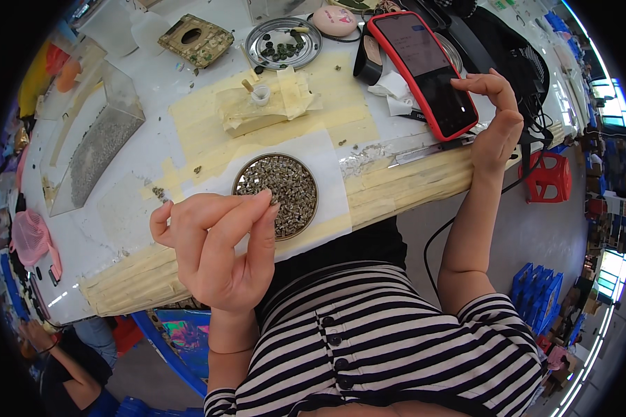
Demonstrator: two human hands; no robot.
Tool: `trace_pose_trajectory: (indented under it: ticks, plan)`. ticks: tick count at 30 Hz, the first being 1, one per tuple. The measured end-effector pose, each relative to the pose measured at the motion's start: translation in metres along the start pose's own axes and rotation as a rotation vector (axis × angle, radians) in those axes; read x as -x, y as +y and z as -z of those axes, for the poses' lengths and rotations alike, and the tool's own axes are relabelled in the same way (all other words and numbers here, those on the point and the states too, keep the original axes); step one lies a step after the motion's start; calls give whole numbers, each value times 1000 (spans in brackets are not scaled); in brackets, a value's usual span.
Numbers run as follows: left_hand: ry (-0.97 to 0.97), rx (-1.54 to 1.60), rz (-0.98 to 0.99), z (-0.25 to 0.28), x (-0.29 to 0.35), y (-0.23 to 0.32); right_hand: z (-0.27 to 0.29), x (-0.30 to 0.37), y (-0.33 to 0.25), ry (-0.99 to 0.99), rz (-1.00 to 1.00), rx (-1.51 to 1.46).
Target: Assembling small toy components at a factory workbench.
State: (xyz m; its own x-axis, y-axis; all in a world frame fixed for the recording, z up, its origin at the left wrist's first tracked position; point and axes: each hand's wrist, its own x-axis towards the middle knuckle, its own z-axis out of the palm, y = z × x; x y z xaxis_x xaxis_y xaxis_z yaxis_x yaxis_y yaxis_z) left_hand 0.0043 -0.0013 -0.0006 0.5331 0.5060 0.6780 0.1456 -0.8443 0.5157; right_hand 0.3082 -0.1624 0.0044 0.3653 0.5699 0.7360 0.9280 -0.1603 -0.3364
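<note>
My left hand (pixel 222 247) is raised over the near-left edge of a round tin (pixel 316 208) full of small metallic bits (pixel 289 184). Its thumb and forefinger are pinched together; whatever lies between the fingertips is too small to make out. Off to the right, my right hand (pixel 497 125) has its fingers stretched out, with a fingertip at the screen of a smartphone (pixel 424 76) in a red case. The phone leans at a slant near the table's right side. Beneath the tin lies a white sheet (pixel 330 177).
Behind the tin sits a tape-wrapped block (pixel 264 115) bearing a small white cup (pixel 260 95). A metal dish (pixel 257 35) holds dark green pieces. A camouflage-painted model part (pixel 196 42) and a clear bin (pixel 104 142) of grey granules stand left. A co-worker's arm (pixel 73 372) shows lower left.
</note>
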Motion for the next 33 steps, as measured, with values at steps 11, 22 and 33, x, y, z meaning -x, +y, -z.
trace_pose_trajectory:
  ticks: [11, 22, 33]
  plan:
    - [-6, 11, 15, 0, 0, 0, 3, -3, -1, 3, -79, -71]
    - [-49, -28, -31, 2, -4, 2, -5, -12, -52, -16, -45, -356]
    - [-84, 36, 38, 16, -4, 19, -48, 2, -141, -298, 168, -700]
